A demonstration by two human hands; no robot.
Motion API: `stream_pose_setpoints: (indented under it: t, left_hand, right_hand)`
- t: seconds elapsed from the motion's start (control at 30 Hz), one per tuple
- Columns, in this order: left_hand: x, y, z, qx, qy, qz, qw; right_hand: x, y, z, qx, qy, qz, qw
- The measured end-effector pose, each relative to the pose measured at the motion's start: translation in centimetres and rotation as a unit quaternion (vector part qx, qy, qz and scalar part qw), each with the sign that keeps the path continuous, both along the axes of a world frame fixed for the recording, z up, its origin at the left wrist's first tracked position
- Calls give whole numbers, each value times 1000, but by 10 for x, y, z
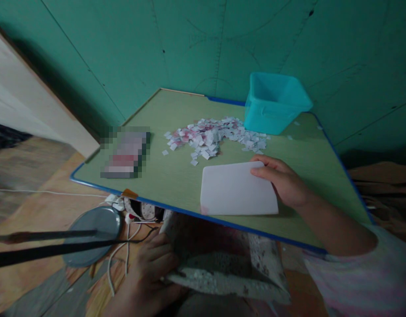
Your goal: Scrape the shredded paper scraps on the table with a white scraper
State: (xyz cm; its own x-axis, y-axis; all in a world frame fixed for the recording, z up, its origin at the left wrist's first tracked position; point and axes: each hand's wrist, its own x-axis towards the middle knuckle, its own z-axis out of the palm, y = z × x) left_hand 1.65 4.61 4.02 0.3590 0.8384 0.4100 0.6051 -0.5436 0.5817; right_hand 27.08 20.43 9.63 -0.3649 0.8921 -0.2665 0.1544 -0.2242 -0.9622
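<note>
My right hand (284, 180) rests on the green table (163, 176) and holds the right edge of a white card (236, 189), fingers curled over its top corner. Beyond the card lies a heap of small white and pink paper scraps (212, 136). A turquoise plastic bin (274, 103) stands behind the scraps at the back right. My left hand (155, 264) is below the table's front edge, fingers bent and pressing on a speckled cushion (229, 268).
A blurred flat object (125, 152) lies at the table's left side. On the floor to the left are a round grey lid (94, 233), white cables (117, 255) and a dark strap (51, 251). Green walls close in behind the table.
</note>
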Motion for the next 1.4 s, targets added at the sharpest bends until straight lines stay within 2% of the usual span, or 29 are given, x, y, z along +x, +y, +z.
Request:
stream_pose_setpoints:
  t: [0.17,0.3,0.37,0.43,0.57,0.63,0.77,1.17,1.4]
  left_hand:
    - [-2,-1,-3,2,0,-8,1000]
    - [-2,-2,-2,5,6,-3,1000]
    - [-1,-1,-1,6,0,-3,1000]
    - [0,0,-1,-2,-5,-4,1000]
    - [0,0,-2,-5,-16,-3,1000]
    - [-2,-2,-3,-7,-12,-1,1000]
    - [-4,-4,-4,-14,-9,-6,1000]
    - [-3,-3,-1,-18,-23,-11,1000]
    - [-1,-2,1,-22,-17,-14,1000]
  right_hand:
    - [1,-4,2,7,-14,76,997]
    - [0,-12,5,87,-73,168,979]
    - [0,-16,5,121,-80,183,973]
    - [2,-16,5,125,-72,156,977]
    - [7,-4,0,102,-46,-4,994]
    - [8,4,-2,92,-48,-50,993]
    - [7,12,-4,70,-56,-48,995]
    - [5,7,-2,35,-25,-26,999]
    - [8,10,1,81,-32,-96,992]
